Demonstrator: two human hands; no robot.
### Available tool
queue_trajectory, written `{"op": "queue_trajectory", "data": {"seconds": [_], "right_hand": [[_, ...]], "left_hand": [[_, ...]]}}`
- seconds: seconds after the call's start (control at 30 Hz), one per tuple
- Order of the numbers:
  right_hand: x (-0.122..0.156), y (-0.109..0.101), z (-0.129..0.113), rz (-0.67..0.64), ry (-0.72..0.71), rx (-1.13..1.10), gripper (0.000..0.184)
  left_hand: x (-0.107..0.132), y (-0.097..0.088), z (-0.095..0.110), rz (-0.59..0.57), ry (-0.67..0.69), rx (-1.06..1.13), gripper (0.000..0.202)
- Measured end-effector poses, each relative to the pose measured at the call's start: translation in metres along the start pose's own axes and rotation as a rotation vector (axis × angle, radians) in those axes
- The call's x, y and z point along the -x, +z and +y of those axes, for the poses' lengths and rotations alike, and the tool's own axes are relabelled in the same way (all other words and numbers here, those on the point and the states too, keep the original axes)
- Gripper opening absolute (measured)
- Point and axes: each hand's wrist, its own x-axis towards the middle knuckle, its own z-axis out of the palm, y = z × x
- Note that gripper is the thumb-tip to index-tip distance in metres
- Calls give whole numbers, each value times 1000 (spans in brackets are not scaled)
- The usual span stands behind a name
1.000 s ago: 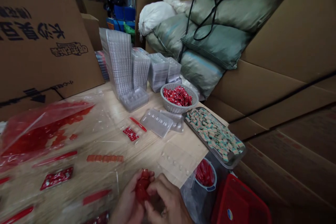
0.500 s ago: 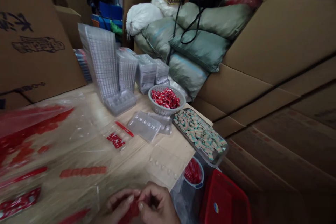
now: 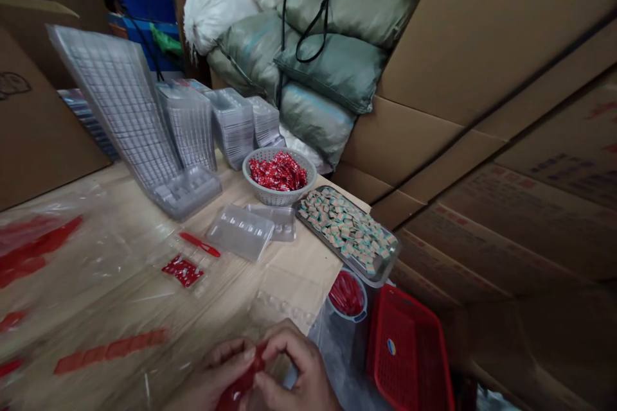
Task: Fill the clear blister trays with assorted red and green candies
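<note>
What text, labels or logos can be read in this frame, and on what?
Nothing reads clearly.
Cardboard box on the left: a dark printed drawing, cut off, no letters.
Stacked cartons on the right: faint red and dark print, too blurred.
Red basket: a small round sticker, too small to read.

The table [image 3: 289,270] looks like pale, matt wood, partly covered by glossy clear plastic film [image 3: 96,308]. The stacked trays [image 3: 125,109] at far left are clear, shiny moulded plastic. The round basket [image 3: 279,196] is grey perforated plastic holding glossy red wrappers. The near-right crate [image 3: 409,359] is red plastic mesh. The far sacks [image 3: 332,64] are woven, dull cloth; the boxes [image 3: 482,45] are matt brown cardboard.
</note>
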Motion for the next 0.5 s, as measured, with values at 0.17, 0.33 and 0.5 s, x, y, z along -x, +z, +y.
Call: {"op": "queue_trajectory", "data": {"seconds": [0.17, 0.33, 0.5], "right_hand": [[-39, -11, 23, -34, -12, 331, 12], [-57, -10, 50, -122, -77, 548, 15], [-53, -8, 47, -123, -113, 657, 14]], "left_hand": [[-35, -10, 23, 188, 162, -201, 31], [-48, -15, 37, 215, 127, -231, 24], [-29, -11, 46, 178, 23, -67, 18]]}}
